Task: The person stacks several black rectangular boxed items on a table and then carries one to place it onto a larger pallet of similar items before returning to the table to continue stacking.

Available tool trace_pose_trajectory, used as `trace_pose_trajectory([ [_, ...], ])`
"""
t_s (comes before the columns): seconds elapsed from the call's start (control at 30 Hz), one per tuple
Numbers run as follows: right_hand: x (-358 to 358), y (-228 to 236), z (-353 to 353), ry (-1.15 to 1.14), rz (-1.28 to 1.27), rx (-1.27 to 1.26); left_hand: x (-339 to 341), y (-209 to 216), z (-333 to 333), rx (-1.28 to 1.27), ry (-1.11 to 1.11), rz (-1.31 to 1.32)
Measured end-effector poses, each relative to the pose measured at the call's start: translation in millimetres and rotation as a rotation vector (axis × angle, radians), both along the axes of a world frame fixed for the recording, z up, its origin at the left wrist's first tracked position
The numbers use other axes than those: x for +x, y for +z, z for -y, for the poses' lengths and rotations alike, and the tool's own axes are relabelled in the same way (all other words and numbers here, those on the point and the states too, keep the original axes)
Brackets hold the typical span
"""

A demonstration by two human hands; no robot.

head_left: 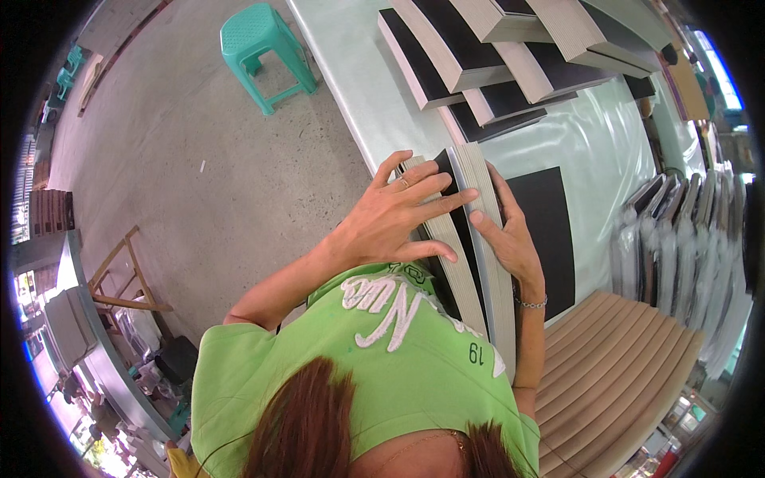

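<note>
Two thick blocks, like stacked boards with cream edges and black faces, stand on edge against my body at the table's near edge. A dark gap parts the left block [453, 248] from the right block [488, 219]. My left hand [390, 215] lies across the upper edges with its fingers spread. Its index finger reaches over the gap to the right block, and its thumb rests on the left one. Around the right block's outer side my right hand [510, 239] is closed, thumb on the cream edge and fingers along the far side.
Beyond my hands, several similar blocks [454, 44] lie piled on the pale covered table [613, 151]. A flat black panel [546, 239] lies to the right. Nearby are a fanned row of tan pieces [621, 374] and plastic-wrapped items [677, 239]. A green stool [259, 40] stands on the floor.
</note>
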State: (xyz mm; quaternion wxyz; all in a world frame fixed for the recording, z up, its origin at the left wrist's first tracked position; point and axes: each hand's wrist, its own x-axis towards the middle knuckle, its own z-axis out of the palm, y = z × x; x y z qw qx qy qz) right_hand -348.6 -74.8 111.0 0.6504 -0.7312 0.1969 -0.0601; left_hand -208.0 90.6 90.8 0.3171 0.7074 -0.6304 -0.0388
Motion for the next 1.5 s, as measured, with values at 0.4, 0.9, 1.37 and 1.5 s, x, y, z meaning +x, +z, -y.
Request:
trace_pose_trajectory([
  [0.4,1.4,1.3,-1.2,-0.003,0.005,0.042,2.5,3.7,-4.9,0.015,0.004,0.009],
  [0.9,0.8,-2.0,-0.8,-0.006,0.015,0.064,4.1,-1.1,-7.7,0.016,-0.008,0.021],
  [1.37,-0.2,-2.5,0.2,-0.003,0.005,0.039,4.6,-2.1,-8.9,0.033,-0.015,0.002],
  [1.5,-0.1,-2.0,0.5,-0.003,0.007,0.043,5.0,-4.1,-7.7,0.010,-0.011,-0.018],
])
